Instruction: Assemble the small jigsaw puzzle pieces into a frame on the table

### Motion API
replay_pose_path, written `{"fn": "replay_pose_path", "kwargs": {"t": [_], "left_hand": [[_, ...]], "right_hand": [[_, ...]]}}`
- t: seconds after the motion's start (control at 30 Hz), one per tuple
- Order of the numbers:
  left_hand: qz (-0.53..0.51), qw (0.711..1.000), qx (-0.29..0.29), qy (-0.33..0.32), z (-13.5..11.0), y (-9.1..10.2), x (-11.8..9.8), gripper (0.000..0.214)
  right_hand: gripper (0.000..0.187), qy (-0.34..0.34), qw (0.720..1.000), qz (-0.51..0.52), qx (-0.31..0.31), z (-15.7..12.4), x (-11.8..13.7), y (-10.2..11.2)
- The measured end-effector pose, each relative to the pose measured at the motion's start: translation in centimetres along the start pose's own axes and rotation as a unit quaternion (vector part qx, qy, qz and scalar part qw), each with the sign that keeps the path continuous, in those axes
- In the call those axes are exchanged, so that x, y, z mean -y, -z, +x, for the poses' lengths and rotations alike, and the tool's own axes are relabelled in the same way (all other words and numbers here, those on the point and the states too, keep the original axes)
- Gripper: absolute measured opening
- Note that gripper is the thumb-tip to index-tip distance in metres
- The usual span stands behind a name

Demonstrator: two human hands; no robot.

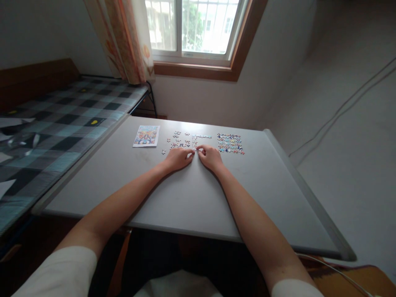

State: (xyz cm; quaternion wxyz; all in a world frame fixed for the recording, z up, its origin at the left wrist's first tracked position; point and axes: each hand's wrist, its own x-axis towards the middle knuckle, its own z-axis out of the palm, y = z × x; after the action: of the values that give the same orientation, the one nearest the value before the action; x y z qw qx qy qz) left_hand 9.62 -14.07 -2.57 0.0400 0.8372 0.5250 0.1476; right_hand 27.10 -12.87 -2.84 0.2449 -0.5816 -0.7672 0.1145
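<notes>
Jigsaw puzzle pieces lie in groups on the white table (192, 194). My left hand (180, 158) and my right hand (209, 156) meet at the lower end of a joined L-shaped strip of pieces (202, 136). Fingers of both hands are closed at the tips over the strip's lower end, and the piece there is mostly hidden. Several loose pieces (180, 144) lie just beyond my left hand. Right of my right hand sits a dense block of pieces in rows (229, 143). A printed picture card (147, 136) lies flat at the left.
A bed with a checked cover (62, 111) stands along the table's left side. Behind the table are a window (204, 29) and an orange curtain (123, 41). A cable (340, 109) runs down the right wall. Another cable (328, 266) hangs at the near right corner.
</notes>
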Motion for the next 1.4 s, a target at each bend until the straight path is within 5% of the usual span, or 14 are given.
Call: {"fn": "replay_pose_path", "kwargs": {"t": [1.4], "left_hand": [[-0.005,1.000,0.002,0.004,0.00,-0.01,-0.02,0.034]], "right_hand": [[0.027,-0.002,1.000,0.001,0.006,0.05,-0.03,0.00]]}}
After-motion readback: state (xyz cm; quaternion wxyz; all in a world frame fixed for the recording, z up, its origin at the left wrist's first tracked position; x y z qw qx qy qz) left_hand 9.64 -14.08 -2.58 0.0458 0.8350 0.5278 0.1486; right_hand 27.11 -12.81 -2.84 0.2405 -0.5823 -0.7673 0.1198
